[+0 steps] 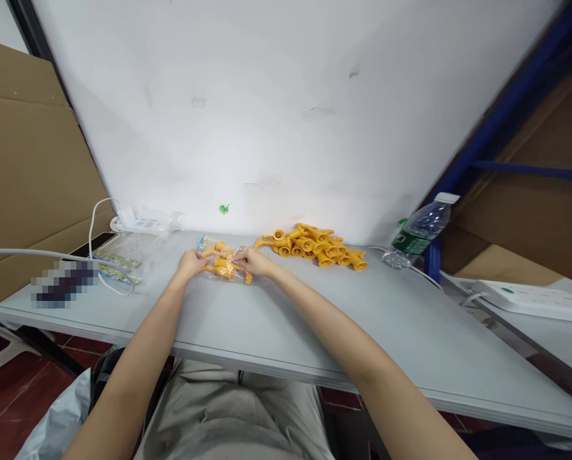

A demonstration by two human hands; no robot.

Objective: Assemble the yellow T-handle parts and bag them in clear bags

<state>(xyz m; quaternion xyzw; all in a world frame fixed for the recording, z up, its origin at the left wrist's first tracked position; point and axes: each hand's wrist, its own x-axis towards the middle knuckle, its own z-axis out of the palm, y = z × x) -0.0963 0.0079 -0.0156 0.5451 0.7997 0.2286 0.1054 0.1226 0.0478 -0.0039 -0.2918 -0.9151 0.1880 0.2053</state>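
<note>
A clear plastic bag (240,276) with several yellow-orange plastic toy horns in it lies on the grey table. A colourful printed header shows at its upper left corner. My left hand (190,263) is closed on the bag's left side. From the right, my right hand (253,260) pinches the bag's upper right part, beside a horn inside. Just right of that hand lies a pile of loose yellow toy horns (315,246), their flared ends mostly facing me. The fingertips of both hands are partly hidden by shiny film.
Flat printed bags (118,259) lie at the left, near a white power strip (145,225) and cables. A clear water bottle (420,230) leans at the right by a blue frame. Cardboard (27,172) stands on the left; a white wall closes the back.
</note>
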